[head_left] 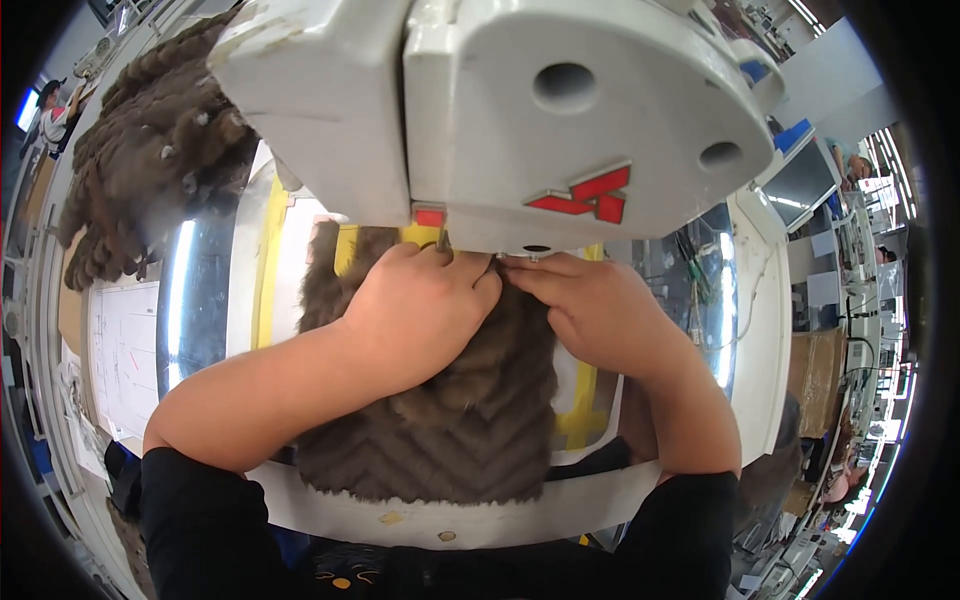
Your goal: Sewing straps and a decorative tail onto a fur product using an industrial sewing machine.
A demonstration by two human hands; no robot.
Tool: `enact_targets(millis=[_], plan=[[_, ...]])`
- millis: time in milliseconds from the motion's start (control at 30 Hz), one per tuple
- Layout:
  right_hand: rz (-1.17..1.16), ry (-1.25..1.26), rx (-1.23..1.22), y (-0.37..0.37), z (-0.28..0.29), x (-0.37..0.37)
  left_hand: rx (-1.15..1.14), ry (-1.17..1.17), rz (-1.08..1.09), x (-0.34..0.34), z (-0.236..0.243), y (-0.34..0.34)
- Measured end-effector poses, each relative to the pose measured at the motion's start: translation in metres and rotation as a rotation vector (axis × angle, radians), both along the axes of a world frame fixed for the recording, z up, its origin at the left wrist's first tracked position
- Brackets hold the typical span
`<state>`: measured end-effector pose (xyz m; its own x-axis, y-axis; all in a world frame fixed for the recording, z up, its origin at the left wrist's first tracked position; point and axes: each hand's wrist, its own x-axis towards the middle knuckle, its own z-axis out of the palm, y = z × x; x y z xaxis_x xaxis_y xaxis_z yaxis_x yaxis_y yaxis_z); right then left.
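A brown fur piece with a zigzag pattern lies across the machine bed in front of me, its near edge reaching the table's front rim. Over its far end stands the white head of a sewing machine. My left hand is closed, its curled fingers gripping the fur just below the machine head. Close beside it, my right hand pinches the fur between thumb and fingers, fingertips almost meeting the left hand's. The machine head and my own hands hide the exact spot where the fingertips hold the fur.
A heap of brown fur lies at the far left, with a white paper sheet nearer. Yellow tape strips mark the machine bed. At right are a dark screen and a cardboard box. People sit in the background.
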<state>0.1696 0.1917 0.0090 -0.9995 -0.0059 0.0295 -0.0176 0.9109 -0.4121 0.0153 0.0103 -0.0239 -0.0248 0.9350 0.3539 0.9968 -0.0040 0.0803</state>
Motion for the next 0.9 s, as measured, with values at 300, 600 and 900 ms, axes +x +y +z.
enact_targets(millis=[300, 600, 900], plan=[[-0.024, 0.066, 0.043, -0.002, -0.001, -0.004, 0.043, -0.017, -0.015, -0.002, 0.003, 0.003], [-0.02, 0.068, 0.118, -0.001, -0.004, -0.01, 0.052, -0.017, -0.01, -0.002, 0.002, 0.004], [-0.057, 0.055, 0.076, -0.004, -0.002, -0.01, 0.046, -0.015, -0.01, -0.001, 0.003, 0.004]])
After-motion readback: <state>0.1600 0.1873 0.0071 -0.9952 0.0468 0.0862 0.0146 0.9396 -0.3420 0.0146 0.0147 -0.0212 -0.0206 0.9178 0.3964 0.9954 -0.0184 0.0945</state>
